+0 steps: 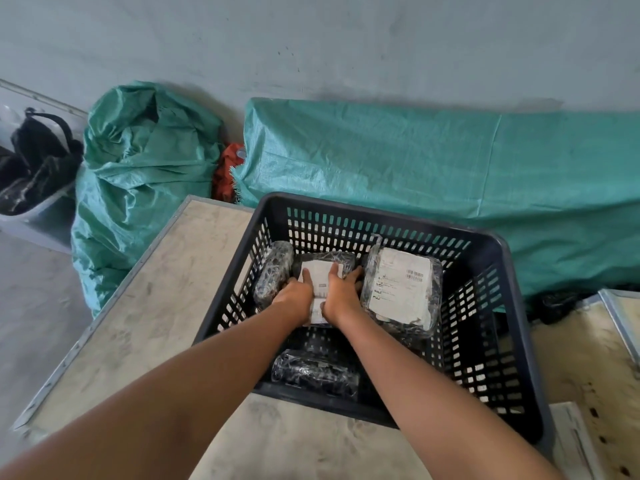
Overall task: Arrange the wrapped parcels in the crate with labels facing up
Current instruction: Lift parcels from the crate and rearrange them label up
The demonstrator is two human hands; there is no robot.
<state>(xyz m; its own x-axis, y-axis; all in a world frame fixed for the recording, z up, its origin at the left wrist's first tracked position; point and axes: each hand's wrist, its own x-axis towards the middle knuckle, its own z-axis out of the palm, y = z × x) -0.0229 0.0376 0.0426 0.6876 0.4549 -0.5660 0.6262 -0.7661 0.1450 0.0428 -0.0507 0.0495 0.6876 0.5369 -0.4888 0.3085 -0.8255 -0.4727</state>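
Note:
A black slotted plastic crate (498, 258) stands on a pale table. Inside, both hands grip a black wrapped parcel (320, 278) in the middle, its white label facing up. My left hand (296, 297) holds its left side and my right hand (343, 294) its right side. To the right lies a larger wrapped parcel (403, 289) with a white barcode label facing up. A dark wrapped parcel (273, 271) with no label showing leans at the left wall. Another dark parcel (313, 370), no label showing, lies at the near wall.
The table (138, 323) has a metal-edged rim on its left. Behind it stand a green woven sack (138, 174) and a long green tarp-covered bundle (415, 161) against a grey wall. A grey tub with black items (34, 174) sits far left.

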